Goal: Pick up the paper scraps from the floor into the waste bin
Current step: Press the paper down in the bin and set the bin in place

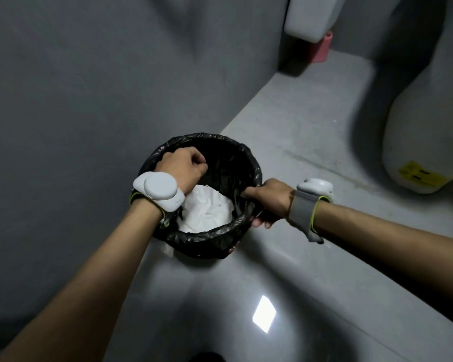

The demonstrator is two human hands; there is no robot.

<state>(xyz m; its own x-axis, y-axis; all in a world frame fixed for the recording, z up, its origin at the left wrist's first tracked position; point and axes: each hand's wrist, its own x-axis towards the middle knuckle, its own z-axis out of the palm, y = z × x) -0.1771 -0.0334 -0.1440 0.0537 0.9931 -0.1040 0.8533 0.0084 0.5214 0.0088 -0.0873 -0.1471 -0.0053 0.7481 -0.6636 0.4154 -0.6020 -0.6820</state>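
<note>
A small round waste bin (207,244) lined with a black plastic bag stands on the grey floor next to the wall. Crumpled white paper scraps (209,210) lie inside it. My left hand (186,167) is over the bin's far left rim with its fingers curled down inside the opening; whether it holds anything is hidden. My right hand (269,201) grips the bin's right rim, thumb on top and fingers under the bag's edge. Both wrists carry white strapped devices.
A grey wall (89,100) runs along the left. A white toilet base (424,142) with a yellow label stands at the right, a white cistern (311,19) and a pink object (320,48) at the back. Glossy grey floor (246,296) lies in front.
</note>
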